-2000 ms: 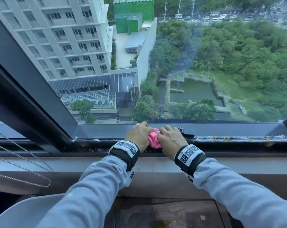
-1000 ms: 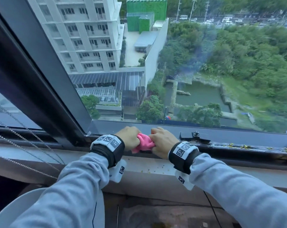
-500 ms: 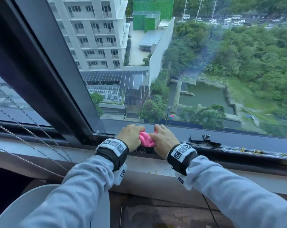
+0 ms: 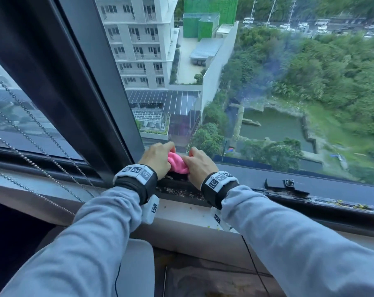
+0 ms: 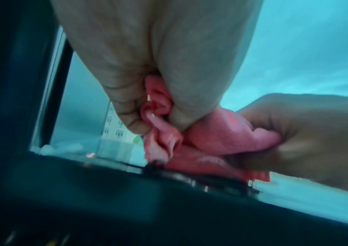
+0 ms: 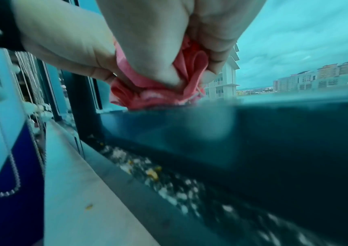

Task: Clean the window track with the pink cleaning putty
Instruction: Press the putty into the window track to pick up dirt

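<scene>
The window pane [image 4: 267,93] fills most of the head view, looking down on a white tower, trees and a pond far below. A thick dark frame post [image 4: 59,82] slants down from the upper left and meets the window track [image 4: 181,190] at the sill [image 4: 181,217]. The track runs left to right as a dark channel, littered with pale and yellow crumbs of debris [image 6: 154,173] – thickest just beside the wrists and again at the far right. 2 bead chains [image 4: 31,133] hang across the left pane, and a small black latch [image 4: 286,185] sits on the lower frame well to the right of the hands.

Both grey sleeves reach to the track near the post. The left hand [image 4: 158,157] and the right hand [image 4: 200,163] sit side by side with the pink cleaning putty [image 4: 177,162] bunched between them. Each hand has its fingers and thumb curled round one end of the lump – the wrist views show folds of putty squeezed between the thumbs and fingertips. The putty's underside touches the top edge of the dark lower frame, just above the dirty channel.
</scene>
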